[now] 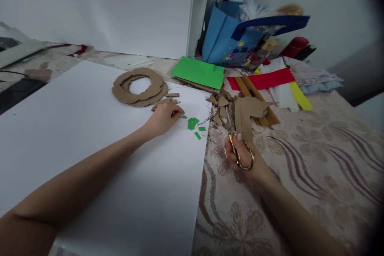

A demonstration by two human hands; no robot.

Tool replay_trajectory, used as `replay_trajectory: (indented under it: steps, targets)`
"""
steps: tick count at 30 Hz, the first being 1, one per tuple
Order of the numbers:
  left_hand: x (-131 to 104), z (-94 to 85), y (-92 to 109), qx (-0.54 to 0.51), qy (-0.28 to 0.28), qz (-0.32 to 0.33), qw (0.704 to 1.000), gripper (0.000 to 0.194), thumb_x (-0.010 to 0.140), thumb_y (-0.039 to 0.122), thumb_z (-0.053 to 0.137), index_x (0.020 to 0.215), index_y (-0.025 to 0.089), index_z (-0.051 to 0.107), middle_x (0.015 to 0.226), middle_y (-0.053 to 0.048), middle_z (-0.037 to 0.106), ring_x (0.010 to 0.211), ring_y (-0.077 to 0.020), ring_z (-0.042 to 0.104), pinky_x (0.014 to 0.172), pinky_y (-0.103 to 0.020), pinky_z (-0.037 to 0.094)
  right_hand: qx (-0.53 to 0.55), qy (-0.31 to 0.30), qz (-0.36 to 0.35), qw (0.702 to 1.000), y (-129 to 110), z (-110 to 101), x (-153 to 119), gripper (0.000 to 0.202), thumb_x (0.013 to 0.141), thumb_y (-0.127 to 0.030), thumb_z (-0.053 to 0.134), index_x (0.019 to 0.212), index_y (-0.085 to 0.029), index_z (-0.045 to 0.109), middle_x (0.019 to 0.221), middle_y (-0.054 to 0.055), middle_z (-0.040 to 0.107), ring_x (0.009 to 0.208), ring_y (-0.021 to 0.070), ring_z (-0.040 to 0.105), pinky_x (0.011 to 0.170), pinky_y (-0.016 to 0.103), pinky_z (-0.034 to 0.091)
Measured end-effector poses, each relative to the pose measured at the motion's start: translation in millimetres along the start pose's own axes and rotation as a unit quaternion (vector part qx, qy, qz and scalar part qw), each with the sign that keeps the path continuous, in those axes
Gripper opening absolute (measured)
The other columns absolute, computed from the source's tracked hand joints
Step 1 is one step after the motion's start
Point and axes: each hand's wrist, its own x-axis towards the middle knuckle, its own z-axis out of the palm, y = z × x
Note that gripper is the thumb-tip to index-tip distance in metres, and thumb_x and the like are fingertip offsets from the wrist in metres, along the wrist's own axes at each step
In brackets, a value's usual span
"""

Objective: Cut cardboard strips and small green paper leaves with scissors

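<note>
My right hand grips gold-handled scissors, their metal blades pointing away from me over cardboard scraps. On the large white sheet, my left hand has its fingers pinched together; whether anything is between them is hidden. Just beside those fingertips lies a small green paper piece. Several more green paper scraps are scattered to its right. Beyond my left hand sit scalloped cardboard rings, one overlapping the other, and small cardboard strips.
A green paper sheet rests on cardboard at the back. Cardboard offcuts lie beside wooden strips and red paper. Behind them stands a full blue bag. A white board rises at the back; a dark device lies left.
</note>
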Motion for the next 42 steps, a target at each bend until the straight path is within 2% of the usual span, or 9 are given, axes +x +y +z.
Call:
replay_trajectory:
  steps: [7, 11, 20, 25, 28, 30, 32, 35, 42]
  targets:
    - [-2, -5.6, 7, 0.015, 0.043, -0.014, 0.999, 0.013, 0.077, 0.017, 0.051, 0.081, 0.014, 0.063, 0.072, -0.006, 0.063, 0.067, -0.0161, 0.056, 0.064, -0.027, 0.042, -0.013, 0.006, 0.002, 1.000, 3, 1, 2, 0.052, 0.079, -0.071, 0.041, 0.064, -0.021, 0.042, 0.046, -0.006, 0.037, 0.035, 0.0084, 0.034, 0.034, 0.021, 0.031]
    - [-2, -8.2, 7, 0.018, 0.026, -0.007, 0.999, 0.009, 0.075, 0.017, 0.051, 0.072, 0.015, 0.059, 0.070, -0.005, 0.061, 0.065, -0.0153, 0.055, 0.063, -0.027, 0.042, -0.004, 0.011, -0.008, 1.000, 4, 0, 3, 0.052, 0.079, -0.070, 0.042, 0.065, -0.020, 0.044, 0.046, -0.006, 0.039, 0.036, 0.0079, 0.036, 0.035, 0.020, 0.032]
    - [-3, -6.3, 6, 0.028, -0.005, -0.013, 1.000, 0.009, 0.074, 0.019, 0.050, 0.071, 0.017, 0.058, 0.069, -0.005, 0.062, 0.068, -0.0166, 0.056, 0.063, -0.026, 0.042, -0.004, 0.015, -0.008, 1.000, 2, 0, 3, 0.050, 0.079, -0.068, 0.045, 0.064, -0.020, 0.044, 0.046, -0.006, 0.039, 0.036, 0.0080, 0.037, 0.034, 0.020, 0.032]
    - [-1, -4.3, -3, 0.016, 0.028, -0.003, 0.999, 0.009, 0.075, 0.017, 0.049, 0.078, 0.016, 0.058, 0.077, -0.006, 0.062, 0.070, -0.0163, 0.056, 0.066, -0.027, 0.042, -0.008, 0.013, -0.004, 1.000, 5, 0, 5, 0.050, 0.080, -0.069, 0.042, 0.065, -0.021, 0.044, 0.046, -0.006, 0.039, 0.035, 0.0081, 0.036, 0.034, 0.020, 0.030]
    - [-3, -1.7, -1, 0.021, 0.053, 0.014, 0.998, 0.014, 0.077, 0.017, 0.049, 0.087, 0.015, 0.058, 0.087, -0.008, 0.061, 0.073, -0.0156, 0.055, 0.068, -0.028, 0.043, -0.010, 0.012, -0.010, 1.000, 3, 1, 4, 0.051, 0.082, -0.068, 0.039, 0.063, -0.020, 0.043, 0.046, -0.006, 0.038, 0.035, 0.0074, 0.036, 0.034, 0.019, 0.030]
    - [-5, 0.5, 5, 0.029, 0.043, 0.034, 0.998, 0.015, 0.079, 0.018, 0.050, 0.090, 0.015, 0.059, 0.090, -0.008, 0.060, 0.072, -0.0151, 0.055, 0.067, -0.027, 0.042, -0.005, 0.015, -0.011, 1.000, 1, 2, 2, 0.051, 0.083, -0.067, 0.039, 0.064, -0.020, 0.044, 0.047, -0.006, 0.037, 0.036, 0.0070, 0.035, 0.035, 0.019, 0.030]
    - [-9, 2.9, 13, 0.034, 0.009, 0.052, 0.998, 0.013, 0.080, 0.020, 0.052, 0.087, 0.015, 0.061, 0.085, -0.007, 0.060, 0.070, -0.0148, 0.055, 0.065, -0.027, 0.042, 0.000, 0.015, -0.010, 1.000, 0, 3, 1, 0.050, 0.083, -0.066, 0.040, 0.065, -0.019, 0.045, 0.048, -0.006, 0.037, 0.037, 0.0069, 0.035, 0.035, 0.019, 0.031]
    - [-14, 6.8, 21, 0.042, -0.030, 0.051, 0.997, 0.012, 0.080, 0.024, 0.055, 0.086, 0.016, 0.062, 0.081, -0.006, 0.059, 0.069, -0.0150, 0.053, 0.063, -0.027, 0.041, 0.002, 0.005, -0.015, 1.000, -1, 3, 0, 0.050, 0.083, -0.065, 0.043, 0.065, -0.019, 0.045, 0.047, -0.006, 0.038, 0.037, 0.0069, 0.036, 0.035, 0.019, 0.032]
    - [-17, 18.3, 21, 0.065, -0.021, 0.060, 0.996, 0.019, 0.086, 0.024, 0.049, 0.099, 0.017, 0.062, 0.098, -0.009, 0.058, 0.078, -0.0165, 0.055, 0.068, -0.028, 0.044, -0.006, -0.001, -0.003, 1.000, -1, 1, -1, 0.048, 0.086, -0.062, 0.041, 0.067, -0.019, 0.047, 0.049, -0.006, 0.040, 0.038, 0.0070, 0.038, 0.037, 0.018, 0.032]
